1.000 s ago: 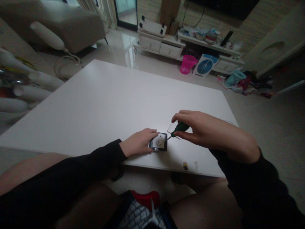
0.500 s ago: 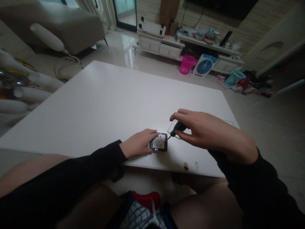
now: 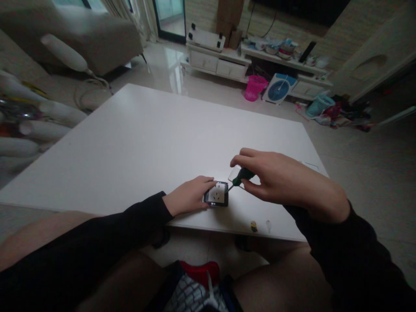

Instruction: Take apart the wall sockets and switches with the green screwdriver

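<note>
A small wall socket (image 3: 217,193) with a dark frame and white face lies near the front edge of the white table (image 3: 156,143). My left hand (image 3: 190,195) rests on the socket's left side, fingers curled against it and holding it down. My right hand (image 3: 276,177) is closed on a green-handled screwdriver (image 3: 241,175). Its thin tip points down-left and meets the socket's right edge. A clear flat plastic piece (image 3: 234,173) lies on the table just behind the screwdriver.
Two small stickers (image 3: 254,225) mark the table's front edge. A sofa (image 3: 94,34) stands at the back left. A low white cabinet (image 3: 224,60), pink basket (image 3: 255,86) and blue fan (image 3: 279,89) are on the floor beyond the table.
My right hand has closed further over the screwdriver handle and shifted slightly left, hiding more of the green handle. My left hand and the socket have stayed put.
</note>
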Tool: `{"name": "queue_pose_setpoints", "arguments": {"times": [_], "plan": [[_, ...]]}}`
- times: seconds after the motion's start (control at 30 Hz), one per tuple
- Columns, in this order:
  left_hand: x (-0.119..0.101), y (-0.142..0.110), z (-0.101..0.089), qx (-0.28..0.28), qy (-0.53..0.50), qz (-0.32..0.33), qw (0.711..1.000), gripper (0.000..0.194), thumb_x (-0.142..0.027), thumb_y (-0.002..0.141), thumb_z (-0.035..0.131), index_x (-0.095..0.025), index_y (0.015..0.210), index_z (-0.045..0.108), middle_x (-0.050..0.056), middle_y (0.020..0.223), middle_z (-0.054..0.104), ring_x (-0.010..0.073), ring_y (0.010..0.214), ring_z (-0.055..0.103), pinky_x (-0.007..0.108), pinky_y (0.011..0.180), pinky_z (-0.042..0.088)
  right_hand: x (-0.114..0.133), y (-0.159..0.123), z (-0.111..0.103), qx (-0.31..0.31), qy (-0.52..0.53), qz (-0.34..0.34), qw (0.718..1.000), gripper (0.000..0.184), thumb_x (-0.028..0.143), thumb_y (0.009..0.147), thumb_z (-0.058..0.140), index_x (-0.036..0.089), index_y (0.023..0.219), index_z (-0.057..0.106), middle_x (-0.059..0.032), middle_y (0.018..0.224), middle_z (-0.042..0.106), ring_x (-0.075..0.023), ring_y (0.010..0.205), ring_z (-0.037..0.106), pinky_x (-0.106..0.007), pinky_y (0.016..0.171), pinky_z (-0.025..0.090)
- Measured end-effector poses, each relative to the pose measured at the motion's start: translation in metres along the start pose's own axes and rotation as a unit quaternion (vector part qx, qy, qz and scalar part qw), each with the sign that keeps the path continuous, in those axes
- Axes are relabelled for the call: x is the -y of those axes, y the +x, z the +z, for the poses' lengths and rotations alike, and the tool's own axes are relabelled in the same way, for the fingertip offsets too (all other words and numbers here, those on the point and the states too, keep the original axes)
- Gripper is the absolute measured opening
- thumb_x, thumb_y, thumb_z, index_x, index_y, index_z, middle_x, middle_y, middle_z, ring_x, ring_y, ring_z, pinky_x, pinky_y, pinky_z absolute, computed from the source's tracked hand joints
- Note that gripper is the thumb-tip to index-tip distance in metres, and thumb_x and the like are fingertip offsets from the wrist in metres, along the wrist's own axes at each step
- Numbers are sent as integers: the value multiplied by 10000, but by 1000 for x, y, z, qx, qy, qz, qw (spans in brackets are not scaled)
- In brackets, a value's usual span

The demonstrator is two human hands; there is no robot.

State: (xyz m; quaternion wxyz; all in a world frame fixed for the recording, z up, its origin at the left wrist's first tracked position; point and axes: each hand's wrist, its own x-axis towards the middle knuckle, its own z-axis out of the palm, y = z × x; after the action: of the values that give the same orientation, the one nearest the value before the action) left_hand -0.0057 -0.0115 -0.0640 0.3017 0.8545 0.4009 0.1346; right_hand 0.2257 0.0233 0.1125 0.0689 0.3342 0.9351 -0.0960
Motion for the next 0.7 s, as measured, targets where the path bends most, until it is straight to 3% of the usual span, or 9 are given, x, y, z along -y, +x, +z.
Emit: {"name": "queue_pose_setpoints", "arguments": {"times": [0.2, 0.4, 0.57, 0.7], "plan": [[-1, 1, -1, 6, 3, 1, 1000, 671, -239, 800, 817, -186, 1411, 543, 166, 1450, 600, 359, 1339, 573, 500, 1098, 502, 1, 8, 6, 7, -23, 42, 999, 217, 324, 1038, 507, 197, 1114, 666, -84, 1038, 738, -214, 828, 653, -327, 676, 363], [-2, 1, -2, 3, -10, -3, 1000, 662, -224, 781, 818, -202, 1394, 569, 155, 1452, 605, 364, 1346, 568, 499, 1078, 515, -2, 5, 5, -11, 21, -38, 999, 298, 179, 915, 617, 193, 1210, 658, -94, 1141, 703, -212, 918, 661, -321, 750, 428], [-1, 0, -1, -3, -8, 1, 1000, 646, -213, 793, 786, -206, 1400, 567, 152, 1440, 615, 356, 1329, 584, 492, 1080, 513, -2, 7, 7, -4, 21, 22, 1000, 287, 409, 1032, 544, 190, 1174, 663, -105, 1108, 705, -227, 884, 664, -335, 725, 431], [2, 0, 1, -10, -7, 7, 1000, 640, -262, 808, 793, -204, 1402, 563, 165, 1462, 601, 363, 1342, 576, 519, 1092, 504, -2, 8, 7, -8, 16, 16, 1000, 218, 239, 992, 557, 192, 1178, 661, -96, 1122, 707, -218, 882, 652, -340, 748, 434]]}}
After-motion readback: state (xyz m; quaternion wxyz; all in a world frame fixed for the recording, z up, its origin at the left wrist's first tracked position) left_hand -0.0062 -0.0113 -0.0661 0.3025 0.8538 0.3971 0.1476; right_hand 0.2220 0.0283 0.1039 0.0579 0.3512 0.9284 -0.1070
